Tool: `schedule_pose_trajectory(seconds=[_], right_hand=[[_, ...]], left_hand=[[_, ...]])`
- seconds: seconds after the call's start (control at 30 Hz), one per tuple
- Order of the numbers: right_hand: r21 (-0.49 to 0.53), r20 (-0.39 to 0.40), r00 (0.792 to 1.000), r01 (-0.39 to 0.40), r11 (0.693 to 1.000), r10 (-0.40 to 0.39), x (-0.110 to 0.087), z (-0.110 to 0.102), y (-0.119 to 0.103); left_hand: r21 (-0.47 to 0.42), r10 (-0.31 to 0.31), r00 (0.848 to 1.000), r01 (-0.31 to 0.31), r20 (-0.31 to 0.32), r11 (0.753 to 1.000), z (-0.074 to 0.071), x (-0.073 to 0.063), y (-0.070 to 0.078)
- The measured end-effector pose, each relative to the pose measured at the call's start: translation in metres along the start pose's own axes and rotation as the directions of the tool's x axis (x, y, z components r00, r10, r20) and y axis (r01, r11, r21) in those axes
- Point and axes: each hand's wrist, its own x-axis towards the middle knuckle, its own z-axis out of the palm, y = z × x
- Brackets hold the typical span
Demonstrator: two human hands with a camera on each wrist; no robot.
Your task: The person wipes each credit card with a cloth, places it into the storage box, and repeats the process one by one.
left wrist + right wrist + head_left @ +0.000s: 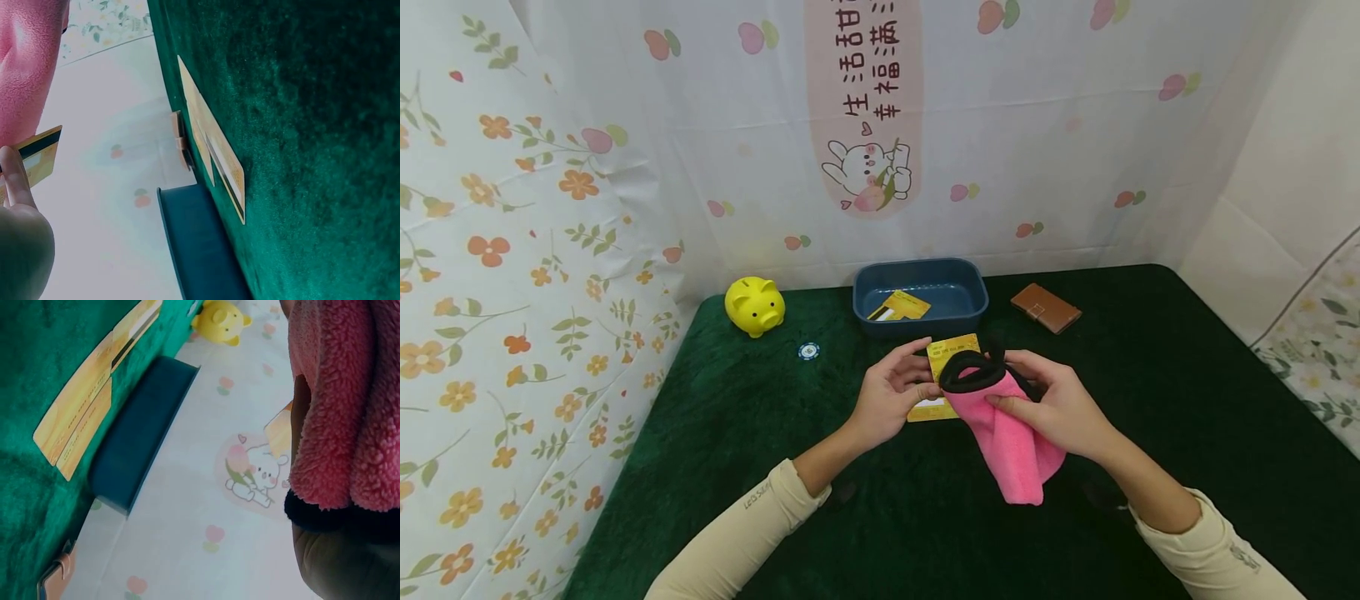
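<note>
My left hand (pixel 886 390) pinches a gold bank card (pixel 45 155) between thumb and fingers; a dark stripe shows on it in the left wrist view. The card is close beside the black-edged mouth of a pink fuzzy pouch (pixel 1017 442). My right hand (pixel 1063 410) grips this pouch near its rim, thumb in front and the other fingers mostly hidden behind. The pouch hangs down in soft folds, its opening turned toward the left hand. Beneath the hands, more gold cards (pixel 78 415) lie overlapping on the green cloth, partly covered in the head view.
A blue tray (pixel 921 325) stands at the back with gold cards (pixel 904 305) inside. To its right lies a brown wallet (pixel 1047 308). On the left are a yellow piggy bank (pixel 755 307) and a poker chip (pixel 808 351). Printed curtains hang behind the green tabletop (pixel 730 425).
</note>
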Motion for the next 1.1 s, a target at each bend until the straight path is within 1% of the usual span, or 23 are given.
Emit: schedule_pose_trajectory(seconds=[0.23, 0.43, 0.57, 0.87, 1.1], right_hand=[[-0.013, -0.024, 1.000, 0.006, 1.000, -0.006, -0.002, -0.006, 0.007], [-0.022, -0.042, 0.999, 0.011, 1.000, -0.012, -0.002, -0.010, 0.013], [-0.032, -0.050, 0.999, -0.006, 0.999, 0.004, -0.001, -0.013, 0.014], [-0.028, -0.059, 0.998, -0.019, 0.999, 0.017, 0.005, -0.019, 0.018], [-0.032, -0.057, 0.998, -0.028, 0.999, 0.026, 0.009, -0.021, 0.019]], left_hand=[[-0.019, 0.005, 1.000, -0.006, -0.026, 1.000, -0.001, 0.001, 0.003], [-0.023, -0.016, 0.999, 0.015, -0.042, 1.000, -0.003, 0.000, 0.004], [-0.025, -0.025, 0.999, 0.024, -0.041, 0.999, -0.004, -0.002, 0.004], [-0.032, 0.011, 1.000, -0.012, -0.026, 0.999, -0.012, -0.004, 0.005], [-0.056, 0.030, 0.999, -0.030, -0.011, 0.998, -0.013, -0.005, 0.004]])
